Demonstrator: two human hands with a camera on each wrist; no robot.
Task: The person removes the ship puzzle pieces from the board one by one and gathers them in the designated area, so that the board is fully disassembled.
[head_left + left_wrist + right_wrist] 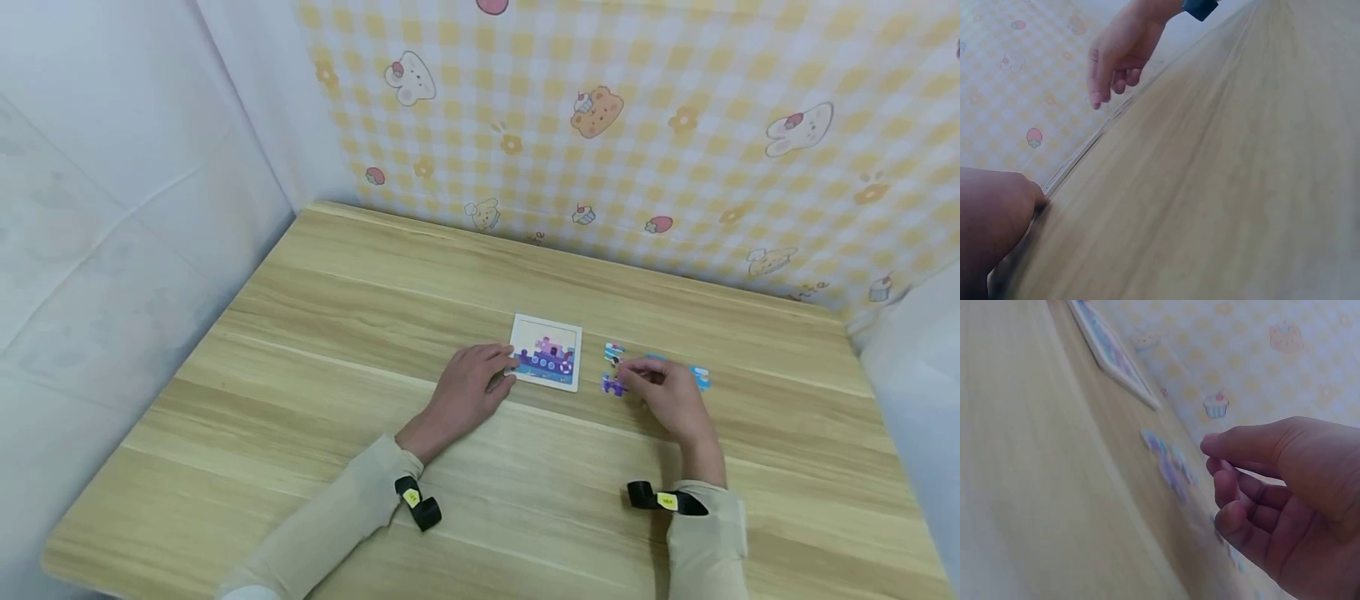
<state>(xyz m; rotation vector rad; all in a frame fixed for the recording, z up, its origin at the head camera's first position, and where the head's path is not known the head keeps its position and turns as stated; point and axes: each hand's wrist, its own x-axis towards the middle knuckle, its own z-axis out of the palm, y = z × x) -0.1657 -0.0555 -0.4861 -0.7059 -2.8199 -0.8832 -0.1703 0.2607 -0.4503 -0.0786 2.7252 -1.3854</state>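
Sleeves (330, 512) reach forward, left hand (468, 385) relaxed against the puzzle (529, 337) (boat (545, 361), long axis crosswise), right hand (671, 400) loosely curled.

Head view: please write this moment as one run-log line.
left hand: at edge of puzzle board; right hand: over loose pieces; puzzle board: partly filled

- Tabletop (525, 475) is lying open between the forearms (337, 507).
- A gap is separating puzzle tray (580, 354) from loose pieces (611, 385).
- Left hand (469, 380) is blocking the tray's left; right hand (670, 402) is overhanging pieces.
- Patterned cloth (540, 175) is walling the far edge.
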